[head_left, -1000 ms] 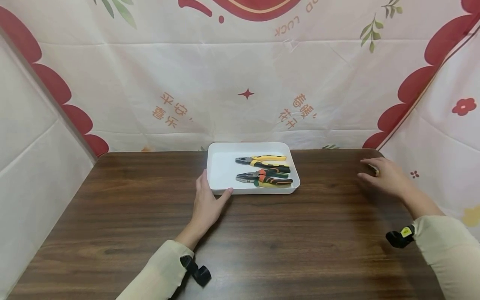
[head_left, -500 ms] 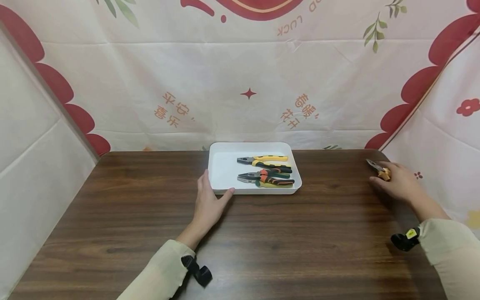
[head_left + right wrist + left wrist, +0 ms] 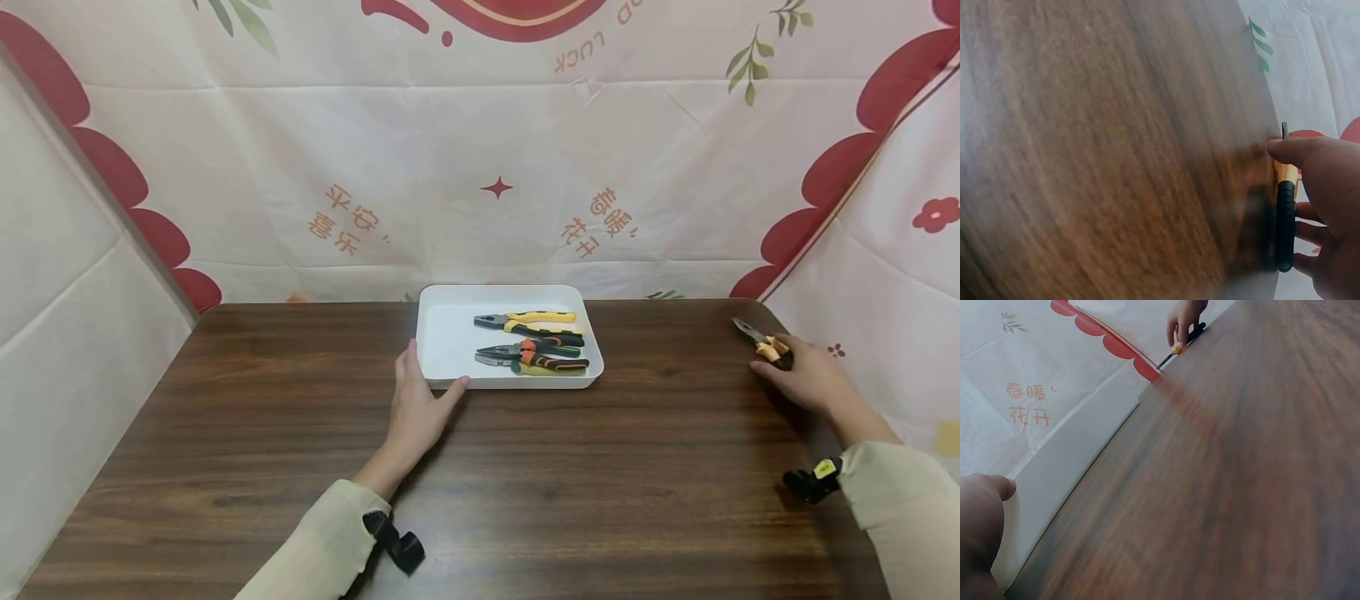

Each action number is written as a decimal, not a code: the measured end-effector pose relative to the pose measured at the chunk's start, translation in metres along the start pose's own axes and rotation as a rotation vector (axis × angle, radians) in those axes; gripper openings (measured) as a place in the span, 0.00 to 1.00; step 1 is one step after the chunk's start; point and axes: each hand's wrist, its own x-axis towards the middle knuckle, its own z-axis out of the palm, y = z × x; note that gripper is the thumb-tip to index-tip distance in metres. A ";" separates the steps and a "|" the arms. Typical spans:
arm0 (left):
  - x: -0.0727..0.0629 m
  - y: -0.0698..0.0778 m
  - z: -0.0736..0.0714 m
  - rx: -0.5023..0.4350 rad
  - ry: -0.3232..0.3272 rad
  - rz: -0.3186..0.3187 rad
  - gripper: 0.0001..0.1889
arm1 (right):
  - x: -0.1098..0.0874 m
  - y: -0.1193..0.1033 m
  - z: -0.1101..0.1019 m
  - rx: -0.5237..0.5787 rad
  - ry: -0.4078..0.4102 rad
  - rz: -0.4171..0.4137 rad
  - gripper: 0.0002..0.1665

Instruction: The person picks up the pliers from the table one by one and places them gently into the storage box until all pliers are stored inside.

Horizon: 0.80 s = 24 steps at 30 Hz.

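A shallow white tray [image 3: 450,333] stands near the table's back edge, with several pliers [image 3: 551,365] inside, handles to the right. My left hand [image 3: 415,412] holds the tray's near left corner, thumb at the front wall and fingers along the left side. On the table at far right lie a pair of pliers [image 3: 765,343] with yellow-and-black handles, jaws toward the back left. My right hand [image 3: 810,379] is around their handle end, thumb and fingers spread to either side. In the right wrist view the black handle [image 3: 1285,228] shows beside the fingertips, which seem to touch it.
The brown wooden table [image 3: 585,483] spreads between the two arms. A white printed cloth [image 3: 420,167] hangs behind it, and more cloth [image 3: 922,333] rises close beside my right hand. Each wrist carries a small black camera.
My right hand has shifted right and nearer, uncovering the jaws and then more of the handles. Over the last half second those pliers lie still. The left hand and tray hold their place.
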 end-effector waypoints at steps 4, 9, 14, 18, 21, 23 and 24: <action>0.000 0.001 0.000 -0.002 -0.003 0.000 0.55 | -0.001 0.004 0.003 -0.004 0.006 0.002 0.40; 0.000 0.001 0.000 0.002 -0.001 -0.001 0.55 | 0.000 0.003 0.007 0.006 0.044 -0.004 0.35; -0.001 0.001 -0.001 0.002 -0.001 -0.003 0.55 | -0.002 -0.001 0.010 0.024 0.090 0.019 0.30; -0.001 0.001 -0.001 0.007 -0.006 -0.004 0.55 | -0.005 -0.003 0.013 0.031 0.105 0.041 0.29; -0.001 0.001 -0.001 0.009 -0.004 -0.006 0.55 | -0.006 -0.004 0.014 0.034 0.117 0.050 0.29; -0.001 0.001 0.000 0.012 -0.002 -0.006 0.55 | -0.007 -0.005 0.015 0.036 0.130 0.051 0.28; -0.001 0.001 0.000 0.011 -0.001 -0.006 0.55 | -0.007 -0.005 0.015 0.036 0.141 0.048 0.28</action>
